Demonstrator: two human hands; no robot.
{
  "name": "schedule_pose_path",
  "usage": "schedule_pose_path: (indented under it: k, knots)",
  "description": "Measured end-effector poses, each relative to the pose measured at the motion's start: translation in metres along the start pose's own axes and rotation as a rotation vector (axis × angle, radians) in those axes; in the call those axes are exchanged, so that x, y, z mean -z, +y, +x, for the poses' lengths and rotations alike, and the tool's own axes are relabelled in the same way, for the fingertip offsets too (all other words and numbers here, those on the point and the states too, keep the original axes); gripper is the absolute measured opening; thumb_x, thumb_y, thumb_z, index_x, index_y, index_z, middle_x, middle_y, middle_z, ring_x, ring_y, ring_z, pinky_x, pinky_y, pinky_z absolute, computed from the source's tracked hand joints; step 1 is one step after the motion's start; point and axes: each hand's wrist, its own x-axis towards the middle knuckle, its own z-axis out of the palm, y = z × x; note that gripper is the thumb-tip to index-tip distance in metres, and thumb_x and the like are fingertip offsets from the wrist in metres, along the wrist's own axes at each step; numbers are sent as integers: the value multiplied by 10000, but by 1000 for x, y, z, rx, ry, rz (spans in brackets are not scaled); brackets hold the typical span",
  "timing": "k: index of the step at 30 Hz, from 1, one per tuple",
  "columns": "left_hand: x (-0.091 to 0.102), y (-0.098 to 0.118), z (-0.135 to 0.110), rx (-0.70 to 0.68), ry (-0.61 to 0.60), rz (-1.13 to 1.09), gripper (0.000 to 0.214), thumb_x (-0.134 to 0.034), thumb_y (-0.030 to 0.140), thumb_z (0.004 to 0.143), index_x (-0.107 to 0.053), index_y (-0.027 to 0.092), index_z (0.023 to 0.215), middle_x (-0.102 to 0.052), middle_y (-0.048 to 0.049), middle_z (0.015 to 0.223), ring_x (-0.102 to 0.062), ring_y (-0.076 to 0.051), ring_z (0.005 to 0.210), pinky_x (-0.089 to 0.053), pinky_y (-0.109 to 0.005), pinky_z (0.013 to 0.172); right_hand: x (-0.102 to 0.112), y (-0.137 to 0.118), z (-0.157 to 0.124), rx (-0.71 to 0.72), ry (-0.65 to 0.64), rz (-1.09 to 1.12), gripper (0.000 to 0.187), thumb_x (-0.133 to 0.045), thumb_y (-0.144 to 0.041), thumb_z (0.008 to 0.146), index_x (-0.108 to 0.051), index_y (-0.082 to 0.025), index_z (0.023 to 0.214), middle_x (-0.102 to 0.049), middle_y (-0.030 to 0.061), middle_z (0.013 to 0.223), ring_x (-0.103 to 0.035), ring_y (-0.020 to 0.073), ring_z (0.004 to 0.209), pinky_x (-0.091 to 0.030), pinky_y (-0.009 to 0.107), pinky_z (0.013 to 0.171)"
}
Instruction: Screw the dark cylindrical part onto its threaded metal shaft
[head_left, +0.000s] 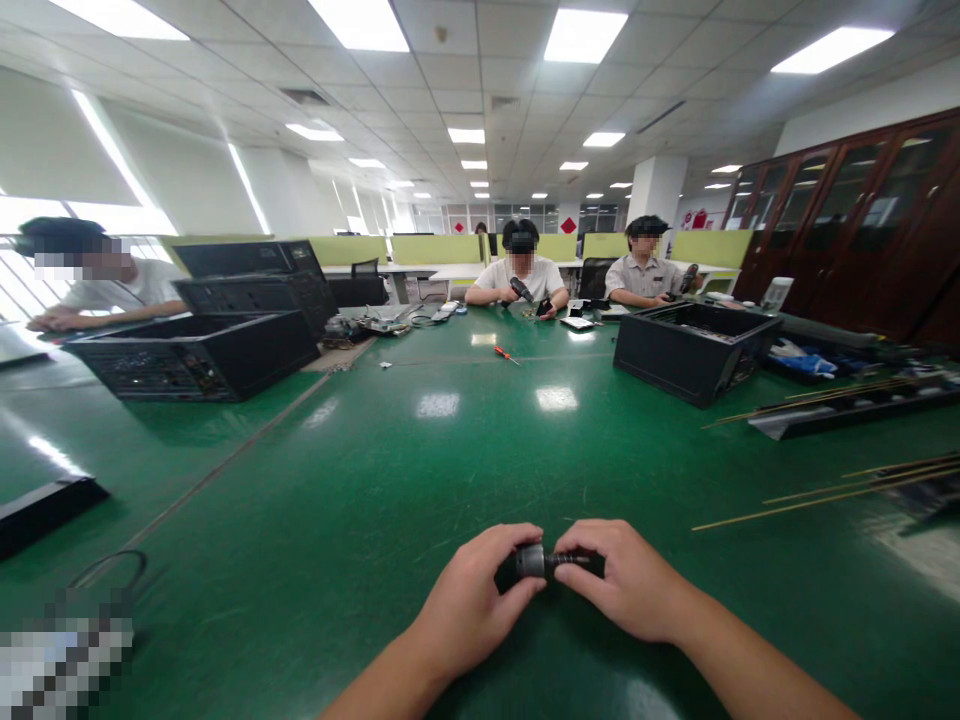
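Holding blurred parts [694, 327], an open case [660, 356] stands beyond the gripped device [531, 561].

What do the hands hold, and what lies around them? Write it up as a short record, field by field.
Left hand: holds a dark cylinder with a grey collar
Right hand: holds a thin dark rod
Joint: one piece or two, cannot tell
Table: green
Beyond the hands: red screwdriver
Left side: black box
Right side: another black box, thin yellow sticks
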Motion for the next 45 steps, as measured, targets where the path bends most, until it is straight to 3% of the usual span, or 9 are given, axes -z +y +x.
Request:
schedule_pose_path:
  k: [34,45]
  knots:
    - [5,5,2,4,0,8,384,-698,146,813,-620,236,1179,-717,-60,1128,-671,-221,1034,-533,-379,962,3,2,0,-32,-2,-13,78,-644,-234,882,-713,-224,918,-699,-3,846,-628,166,802,-425,274,742]
    - [4,2,6,-118,4,-57,300,-663,126,846,-667,229,1128,-726,-47,1079,-667,-190,1004,-538,-327,916,2,2,-1,-40,-9,-14,68,-637,-234,888,-701,-212,893,-689,-13,825,-621,151,787,-412,258,722]
